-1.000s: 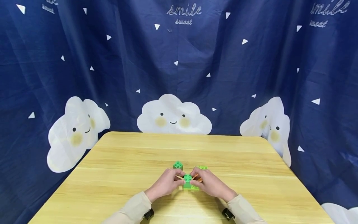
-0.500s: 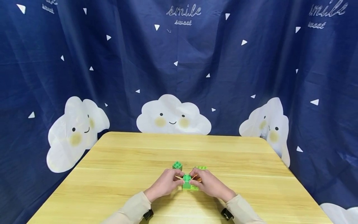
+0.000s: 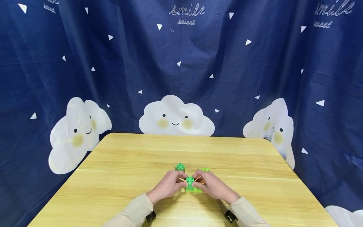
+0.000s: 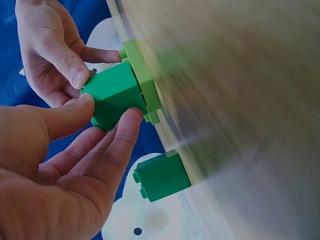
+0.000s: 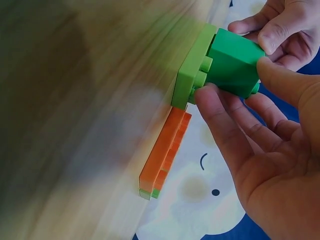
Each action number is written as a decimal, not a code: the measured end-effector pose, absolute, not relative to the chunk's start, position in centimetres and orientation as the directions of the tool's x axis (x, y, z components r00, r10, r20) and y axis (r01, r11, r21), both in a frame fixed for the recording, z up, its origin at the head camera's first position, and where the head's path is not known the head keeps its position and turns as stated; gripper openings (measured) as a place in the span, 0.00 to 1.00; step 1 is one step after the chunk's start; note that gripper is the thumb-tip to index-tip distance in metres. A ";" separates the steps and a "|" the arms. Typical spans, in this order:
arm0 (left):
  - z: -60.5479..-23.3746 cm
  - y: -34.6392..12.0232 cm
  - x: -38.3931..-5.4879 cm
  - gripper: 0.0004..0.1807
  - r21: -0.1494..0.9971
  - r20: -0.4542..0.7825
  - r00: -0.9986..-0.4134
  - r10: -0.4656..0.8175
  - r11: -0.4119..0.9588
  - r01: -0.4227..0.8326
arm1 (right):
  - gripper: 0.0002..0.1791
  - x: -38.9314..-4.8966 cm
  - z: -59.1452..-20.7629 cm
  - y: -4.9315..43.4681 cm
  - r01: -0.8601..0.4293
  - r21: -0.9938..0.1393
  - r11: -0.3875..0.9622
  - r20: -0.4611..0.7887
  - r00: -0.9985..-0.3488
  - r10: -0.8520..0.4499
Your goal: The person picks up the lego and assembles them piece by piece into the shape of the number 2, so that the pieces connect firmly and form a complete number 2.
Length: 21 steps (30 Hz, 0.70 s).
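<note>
A green toy building block [image 3: 190, 184] stands on a thin lime green brick [image 5: 192, 70], covering its left part. Some of the lime brick's studs show to the right of the block. My left hand [image 3: 166, 188] pinches the block from the left, thumb and fingertips on its side. From the opposite side, my right hand [image 3: 211, 186] holds the same block between thumb and fingers. In the left wrist view the lime brick [image 4: 142, 75] lies against the tabletop, and a narrow gap shows between it and the green block [image 4: 115, 92].
Behind my left hand stands a second green block [image 3: 180, 167]. Beyond my right hand lie an orange brick [image 5: 161, 150], partly hidden in the head view, and another lime brick [image 3: 205, 169]. The wooden table [image 3: 127, 164] ends at a dark blue curtain [image 3: 181, 75].
</note>
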<state>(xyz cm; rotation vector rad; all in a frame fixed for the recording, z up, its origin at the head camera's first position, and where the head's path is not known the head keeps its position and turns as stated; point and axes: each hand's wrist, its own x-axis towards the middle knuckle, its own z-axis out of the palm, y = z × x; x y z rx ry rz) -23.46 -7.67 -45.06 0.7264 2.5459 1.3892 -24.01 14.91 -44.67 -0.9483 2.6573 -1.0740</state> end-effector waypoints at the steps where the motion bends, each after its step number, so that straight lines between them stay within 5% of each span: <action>1: -45.1 -7.7 -23.5 0.15 0.825 0.095 -0.871 0.481 0.452 0.340 | 0.07 -24.0 -44.7 14.9 -0.507 -0.662 0.552 0.115 -0.797 -0.594; 21: -44.7 -7.7 -23.5 0.15 0.847 0.073 -0.872 0.483 0.431 0.310 | 0.06 -24.1 -44.6 15.0 -0.515 -0.657 0.551 0.118 -0.792 -0.599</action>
